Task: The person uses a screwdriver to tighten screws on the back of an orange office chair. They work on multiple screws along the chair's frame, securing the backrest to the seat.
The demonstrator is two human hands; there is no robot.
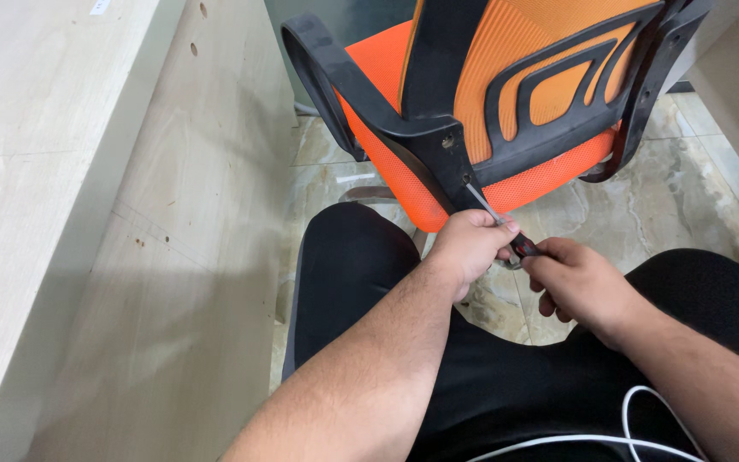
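While the left hand [470, 248] pinches the metal shaft of the screwdriver [496, 222] and the right hand [579, 282] closes its fingers around the handle, the tip sits at the screw [466, 180] on the chair [506, 94]; being tilted, it may slip out and scratch the plastic.

Both hands on a screwdriver [506, 229]: left hand [470, 248] pinches the metal shaft, right hand [582, 284] wraps the dark handle. Tip sits at a screw on the black frame of an orange mesh chair [515, 77]. Wooden panel [173, 257] at left, marble floor [686, 205], white cable [626, 428] over the lap.
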